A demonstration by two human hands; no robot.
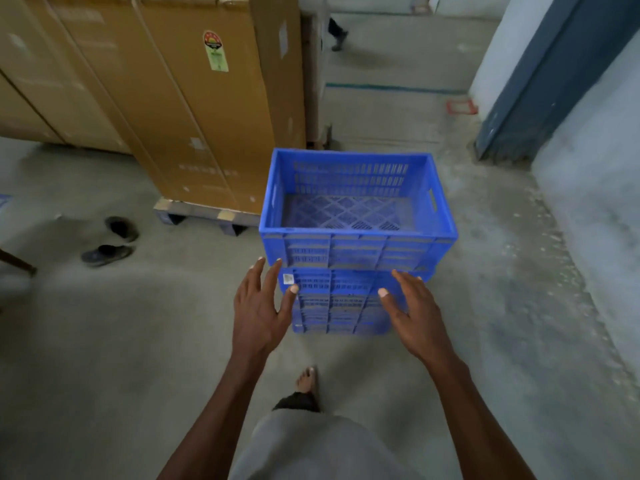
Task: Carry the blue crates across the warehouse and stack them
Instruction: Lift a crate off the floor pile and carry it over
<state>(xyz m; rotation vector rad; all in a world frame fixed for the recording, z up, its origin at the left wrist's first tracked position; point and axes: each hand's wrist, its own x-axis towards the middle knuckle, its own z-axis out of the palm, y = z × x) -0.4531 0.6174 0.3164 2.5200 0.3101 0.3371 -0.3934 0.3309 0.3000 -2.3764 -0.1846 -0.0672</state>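
Two blue slatted crates stand stacked on the concrete floor in front of me. The top crate (356, 237) is empty and open upward. The bottom crate (341, 303) shows only its near wall, with a small white label at its upper left. My left hand (258, 306) hovers in front of the stack's left near corner, fingers spread, holding nothing. My right hand (412, 313) hovers in front of the right near corner, fingers spread too. Whether the fingertips touch the crates is unclear.
Tall cardboard boxes (194, 109) on a pallet (204, 216) stand just left of the stack. A pair of dark shoes (110, 244) lies on the floor at left. A wall with a blue door frame (540, 81) runs along the right. Another person's leg (337, 34) shows far back.
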